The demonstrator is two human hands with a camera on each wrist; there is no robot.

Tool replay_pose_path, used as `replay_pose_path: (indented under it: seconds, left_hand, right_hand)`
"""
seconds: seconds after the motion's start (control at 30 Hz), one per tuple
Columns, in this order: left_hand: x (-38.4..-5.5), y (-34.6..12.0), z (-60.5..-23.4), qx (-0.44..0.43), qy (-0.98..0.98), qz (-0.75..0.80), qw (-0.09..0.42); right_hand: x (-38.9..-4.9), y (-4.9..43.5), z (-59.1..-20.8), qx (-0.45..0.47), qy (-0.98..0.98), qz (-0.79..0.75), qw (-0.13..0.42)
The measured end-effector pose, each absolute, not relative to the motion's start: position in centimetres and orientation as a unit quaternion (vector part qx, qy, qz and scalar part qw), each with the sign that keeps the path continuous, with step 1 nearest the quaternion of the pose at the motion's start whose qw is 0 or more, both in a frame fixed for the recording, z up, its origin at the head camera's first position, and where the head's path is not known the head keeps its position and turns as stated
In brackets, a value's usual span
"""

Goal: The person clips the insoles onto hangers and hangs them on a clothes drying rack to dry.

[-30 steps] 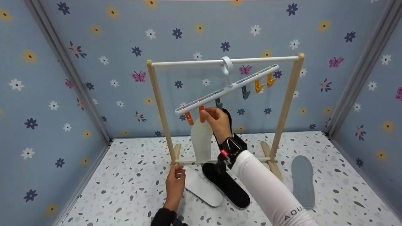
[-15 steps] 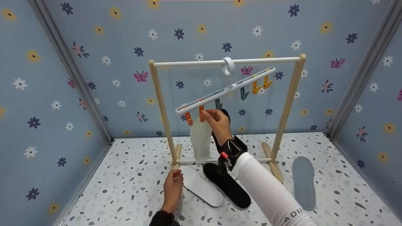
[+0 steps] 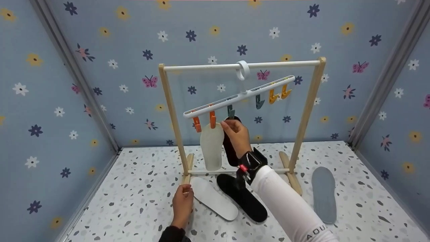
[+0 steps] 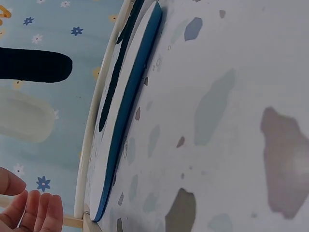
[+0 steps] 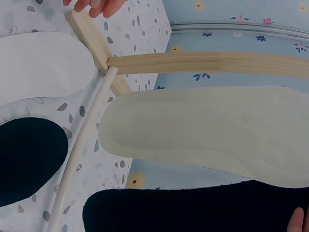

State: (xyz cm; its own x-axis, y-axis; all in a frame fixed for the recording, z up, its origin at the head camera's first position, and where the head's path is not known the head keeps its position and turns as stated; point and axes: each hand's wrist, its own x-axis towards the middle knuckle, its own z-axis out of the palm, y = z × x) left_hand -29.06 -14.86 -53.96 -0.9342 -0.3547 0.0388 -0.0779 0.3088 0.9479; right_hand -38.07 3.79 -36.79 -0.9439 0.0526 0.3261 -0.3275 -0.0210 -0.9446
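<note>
A pale cream insole hangs from an orange clip on the white clip hanger. Just right of its upper edge is my right hand, thumb and fingers bent close together beside the clip; no clip is in its grasp. Behind that hand a black insole hangs under a dark green clip, partly covered. In the right wrist view a fingertip shows against this black insole. My left hand is low at the left, loosely curled and holding nothing, near a white insole.
A wooden rack with a white top rail bears the hanger. Another black insole lies on the speckled surface, and a grey insole at the right. An outer orange clip and yellow clips hang without insoles.
My right hand has let go of the orange clip and moved slightly right. The hanger has swung a little, its left end down-left. My left hand has drifted down and left.
</note>
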Motion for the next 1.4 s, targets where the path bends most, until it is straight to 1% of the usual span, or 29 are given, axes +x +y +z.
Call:
replay_pose_path:
  seconds: [0.27,0.5,0.8,0.97,1.17,1.27,1.4]
  left_hand:
    - [-29.1,-14.8,-54.3,0.150,-0.813,-0.550,0.114]
    - [-29.1,-14.5,-54.8,0.147,-0.837,-0.515,0.113]
    - [-29.4,-14.5,-55.5,0.107,-0.880,-0.441,0.142]
    - [-29.4,-14.0,-55.7,0.085,-0.913,-0.367,0.157]
    - [-29.4,-12.9,-55.5,0.081,-0.940,-0.279,0.178]
    - [-29.5,-12.5,-55.3,0.082,-0.953,-0.235,0.171]
    - [-29.6,-12.1,-54.8,0.084,-0.965,-0.201,0.144]
  right_hand:
    - [-38.1,4.3,-37.3,0.082,-0.685,0.712,0.134]
    - [-38.0,4.4,-37.8,0.070,-0.677,0.718,0.145]
    - [-37.8,4.8,-38.1,0.073,-0.676,0.720,0.142]
    - [-37.7,4.9,-38.5,0.069,-0.680,0.716,0.141]
    - [-37.7,5.0,-38.9,0.061,-0.686,0.713,0.134]
    - [-37.6,4.9,-39.0,0.064,-0.687,0.713,0.130]
    - [-37.5,5.0,-39.2,0.070,-0.689,0.709,0.128]
